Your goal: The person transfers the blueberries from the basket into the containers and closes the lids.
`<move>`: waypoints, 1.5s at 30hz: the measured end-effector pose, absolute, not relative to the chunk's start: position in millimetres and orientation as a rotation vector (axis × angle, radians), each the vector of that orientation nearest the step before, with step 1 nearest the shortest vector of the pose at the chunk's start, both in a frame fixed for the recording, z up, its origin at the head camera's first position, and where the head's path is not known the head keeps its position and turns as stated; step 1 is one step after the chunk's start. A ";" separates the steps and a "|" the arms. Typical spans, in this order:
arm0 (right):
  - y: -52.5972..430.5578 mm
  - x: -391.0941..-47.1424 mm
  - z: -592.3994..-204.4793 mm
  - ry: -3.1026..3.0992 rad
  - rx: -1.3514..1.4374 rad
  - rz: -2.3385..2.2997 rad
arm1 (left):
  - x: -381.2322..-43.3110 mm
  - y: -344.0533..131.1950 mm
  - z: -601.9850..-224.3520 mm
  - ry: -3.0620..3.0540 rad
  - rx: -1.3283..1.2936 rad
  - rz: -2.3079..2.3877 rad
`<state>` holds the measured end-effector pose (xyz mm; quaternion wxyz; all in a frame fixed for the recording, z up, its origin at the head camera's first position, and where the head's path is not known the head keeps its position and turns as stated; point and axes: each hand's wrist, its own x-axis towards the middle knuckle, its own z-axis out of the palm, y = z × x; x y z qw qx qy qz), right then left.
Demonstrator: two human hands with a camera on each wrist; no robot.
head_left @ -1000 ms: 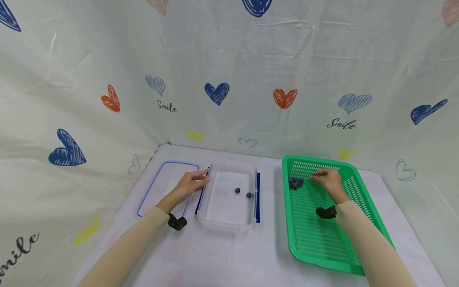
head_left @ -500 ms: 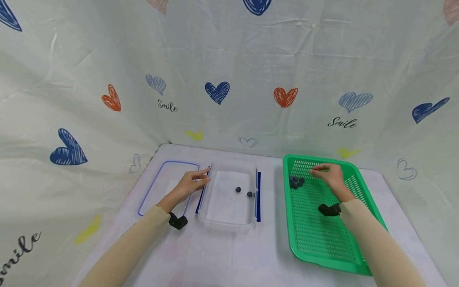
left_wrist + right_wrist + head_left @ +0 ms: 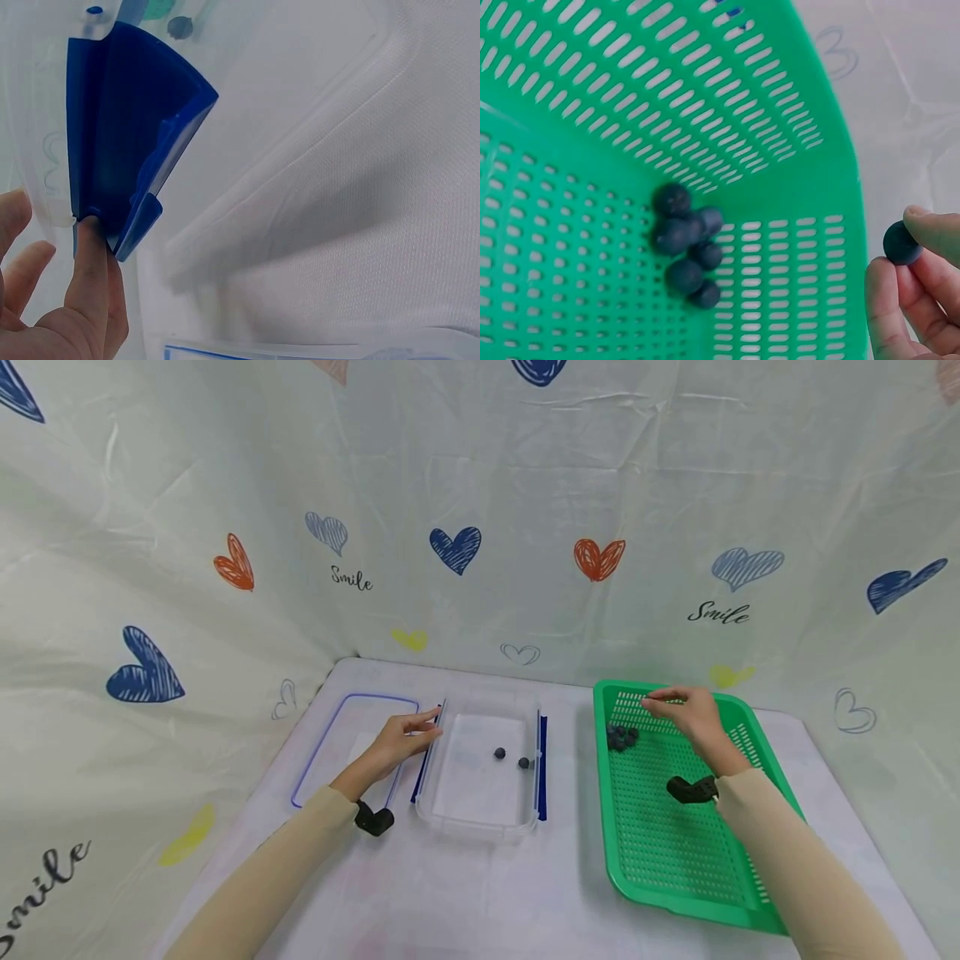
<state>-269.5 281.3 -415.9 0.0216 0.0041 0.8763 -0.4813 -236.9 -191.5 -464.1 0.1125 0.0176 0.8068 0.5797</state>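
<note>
My right hand (image 3: pixel 692 717) pinches one dark blueberry (image 3: pixel 902 244) between thumb and fingertips, up over the far part of a green basket (image 3: pixel 606 827). Inside that basket, several blueberries (image 3: pixel 686 277) cluster in the far left corner. My left hand (image 3: pixel 393 747) rests with extended fingers at the left side of a clear plastic box (image 3: pixel 472 831). In the left wrist view, a fingertip touches the lower end of the box's blue side latch (image 3: pixel 120 127), which hangs unfastened. Two blueberries (image 3: pixel 499 753) lie apart on the box floor, towards its right side.
A clear lid with a blue seal (image 3: pixel 318 752) lies on the white-covered table left of the box. Another blue latch (image 3: pixel 543 768) sticks out on the box's right. Black wrist devices (image 3: pixel 375 820) sit on both wrists. A heart-printed curtain (image 3: pixel 457 610) stands behind the table.
My right hand has risen a little and shifted away from the blueberry cluster, towards the basket's far rim. The left hand stays at the box's side.
</note>
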 end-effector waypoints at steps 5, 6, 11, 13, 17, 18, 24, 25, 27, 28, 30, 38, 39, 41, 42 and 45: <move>274.8 -269.8 -407.0 2.704 -0.004 -1.493 | -237.6 -190.8 -464.2 2.361 0.048 1.707; 273.4 -270.0 -405.6 2.703 -0.006 -1.491 | -237.7 -190.8 -464.1 2.361 0.046 1.706; 267.2 -271.2 -400.7 2.678 -0.014 -1.514 | -237.3 -190.9 -463.3 2.362 0.035 1.703; 264.9 -271.2 -399.2 2.671 -0.015 -1.522 | -237.0 -191.1 -463.2 2.365 0.038 1.698; 260.1 -270.4 -396.1 2.663 -0.020 -1.527 | -236.6 -191.1 -463.5 2.369 0.037 1.692; 258.6 -269.8 -395.1 2.660 -0.021 -1.533 | -236.4 -191.1 -463.5 2.369 0.035 1.693; 248.8 -267.9 -389.8 2.623 -0.046 -1.562 | -236.4 -191.6 -463.8 2.372 0.036 1.688; 247.1 -267.9 -389.2 2.615 -0.049 -1.566 | -236.5 -191.7 -463.8 2.372 0.037 1.689; 242.9 -267.5 -387.6 2.594 -0.059 -1.579 | -236.6 -191.6 -463.6 2.375 0.037 1.685; 241.0 -267.6 -387.1 2.584 -0.066 -1.584 | -236.9 -191.6 -463.8 2.376 0.041 1.684; 236.2 -267.4 -386.0 2.568 -0.071 -1.600 | -237.4 -191.4 -463.8 2.377 0.039 1.683; 214.9 -266.2 -383.6 2.512 -0.129 -1.637 | -237.1 -189.7 -463.7 2.367 0.027 1.700; 212.1 -266.2 -384.1 2.514 -0.141 -1.628 | -236.9 -189.8 -463.9 2.369 0.030 1.698; 205.9 -265.6 -385.0 2.510 -0.167 -1.629 | -236.6 -189.9 -464.2 2.368 0.021 1.701; 202.9 -265.4 -385.6 2.501 -0.181 -1.636 | -236.4 -190.0 -464.3 2.372 0.026 1.698; 193.8 -264.5 -387.2 2.477 -0.226 -1.658 | -236.1 -190.2 -464.6 2.380 0.035 1.693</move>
